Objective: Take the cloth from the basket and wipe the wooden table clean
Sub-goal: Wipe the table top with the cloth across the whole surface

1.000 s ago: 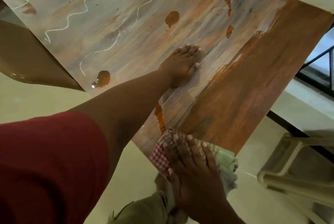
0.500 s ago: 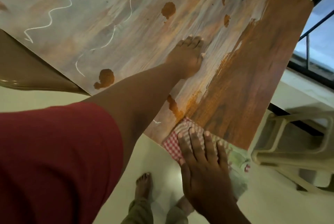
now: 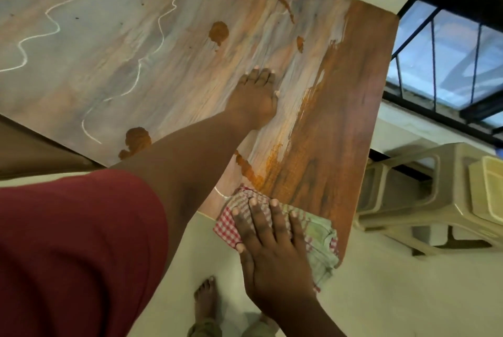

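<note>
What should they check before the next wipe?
1. Right hand flat on the red-checked and green cloth: ok.
2. Cloth on the wooden table: ok, though at the near edge, partly overhanging.
3. Left hand braced flat on the tabletop: ok.
4. Orange blobs gone: not ok.
5. White squiggly lines gone: not ok.
6. Cloth clean enough underneath: cannot tell.

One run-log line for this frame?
right hand flat on cloth | left hand braces table | orange smears remain

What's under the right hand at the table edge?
The checked cloth, pressed flat by the right hand on the table corner. Whatever stain lies beneath the cloth is hidden.
</note>
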